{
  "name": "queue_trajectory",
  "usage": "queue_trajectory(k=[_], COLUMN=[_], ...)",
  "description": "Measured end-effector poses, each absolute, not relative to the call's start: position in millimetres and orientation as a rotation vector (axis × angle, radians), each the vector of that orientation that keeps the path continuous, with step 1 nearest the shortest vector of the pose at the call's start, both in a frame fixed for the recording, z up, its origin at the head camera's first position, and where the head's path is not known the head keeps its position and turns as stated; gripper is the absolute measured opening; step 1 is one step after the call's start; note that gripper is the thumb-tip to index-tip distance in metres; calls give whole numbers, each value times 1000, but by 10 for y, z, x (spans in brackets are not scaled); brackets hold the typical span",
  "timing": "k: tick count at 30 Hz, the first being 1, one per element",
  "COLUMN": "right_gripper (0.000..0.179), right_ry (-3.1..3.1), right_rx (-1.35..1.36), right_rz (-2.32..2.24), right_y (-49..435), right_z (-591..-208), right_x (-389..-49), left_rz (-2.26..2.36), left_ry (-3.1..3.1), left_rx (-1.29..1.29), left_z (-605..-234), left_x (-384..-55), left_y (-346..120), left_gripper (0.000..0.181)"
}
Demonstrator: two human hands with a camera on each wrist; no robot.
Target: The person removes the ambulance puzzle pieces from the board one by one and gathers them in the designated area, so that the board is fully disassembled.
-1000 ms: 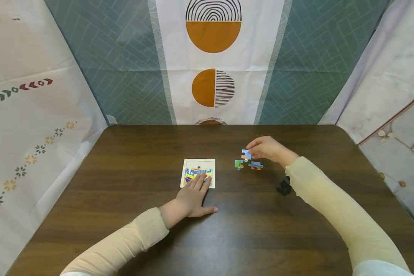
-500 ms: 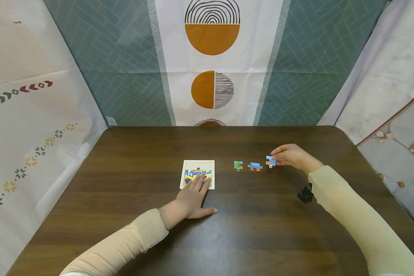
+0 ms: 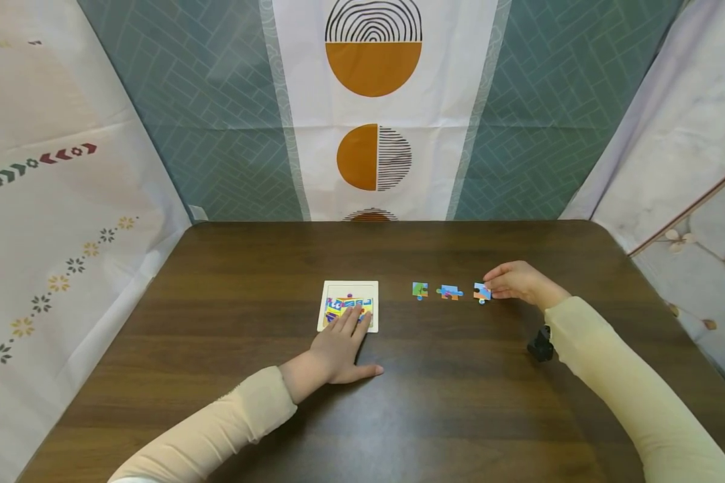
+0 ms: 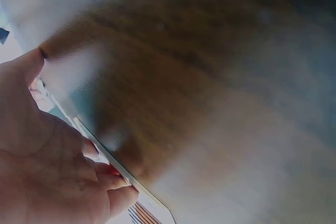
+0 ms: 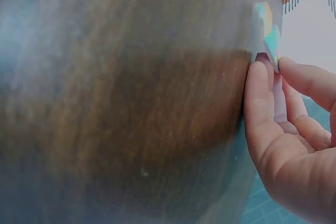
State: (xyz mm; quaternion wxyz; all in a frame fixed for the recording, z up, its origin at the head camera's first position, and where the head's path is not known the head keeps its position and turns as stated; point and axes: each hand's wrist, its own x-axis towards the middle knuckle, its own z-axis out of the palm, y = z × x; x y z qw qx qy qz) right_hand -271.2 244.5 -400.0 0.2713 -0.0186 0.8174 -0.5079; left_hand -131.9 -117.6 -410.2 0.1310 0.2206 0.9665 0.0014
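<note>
My left hand lies with straight fingers over the lower part of a cream framed jigsaw puzzle tray, its thumb out on the table. Part of a colourful picture shows in the tray beyond the fingertips. My right hand pinches the right edge of a blue and orange jigsaw piece, low at the table surface. The right wrist view shows this jigsaw piece between thumb and fingertips. To its left lie a blue and pink jigsaw piece and a green jigsaw piece, spaced apart in a row.
A dark wooden table carries everything. A small black device sits at the right wrist. Behind the far edge hangs a patterned cloth, with white curtains on the sides.
My right hand has carried the blue and orange jigsaw piece rightward from above the other two, then lowered it toward the table at the row's right end. The left hand stays put.
</note>
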Motion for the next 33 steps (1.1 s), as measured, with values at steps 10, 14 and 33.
queue_trajectory(k=[10, 14, 33], right_gripper=[31, 32, 34], right_ry=[2206, 2200, 2312], right_rx=[-55, -42, -139], right_rz=[-1410, -1429, -1360], right_y=[2461, 2451, 2445], right_z=[-4002, -3981, -3880], right_x=[-2717, -2708, -2716], left_rz=[12, 10, 39], left_ry=[2801, 2802, 2774], left_rx=[633, 639, 654], left_z=[-4101, -4105, -4093], left_x=[-1314, -1317, -1357], left_y=[-1173, -1174, -1199], left_gripper=[95, 95, 97])
